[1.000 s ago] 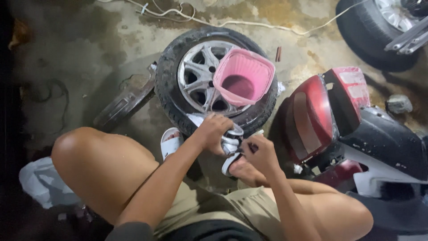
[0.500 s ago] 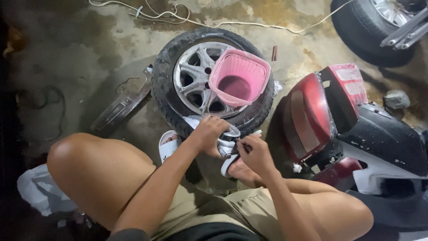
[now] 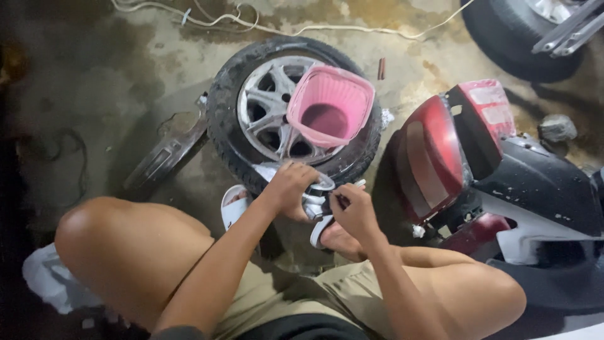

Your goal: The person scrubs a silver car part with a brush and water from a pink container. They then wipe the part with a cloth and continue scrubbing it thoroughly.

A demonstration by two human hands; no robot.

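I squat on a concrete floor, knees wide apart. My left hand (image 3: 290, 189) grips a small grey metal part (image 3: 316, 196) held against the near edge of a tyre (image 3: 234, 123) that lies flat in front of me. My right hand (image 3: 357, 211) is pinched shut on a thin dark tool at that same part, just right of the left hand. The tyre has a silver spoked rim (image 3: 264, 107), and a pink plastic basket (image 3: 330, 104) sits tilted on top of it.
A motorbike's red tail light (image 3: 434, 154) and black bodywork (image 3: 541, 189) stand close on my right. A dark curved panel (image 3: 167, 148) lies left of the tyre. White cable (image 3: 251, 25) runs along the far floor. Another wheel (image 3: 522, 38) is at top right. White sandals (image 3: 234, 204) are on my feet.
The view has shifted slightly left and nearer. Both hands stay together at the small metal part, with only small finger movements.
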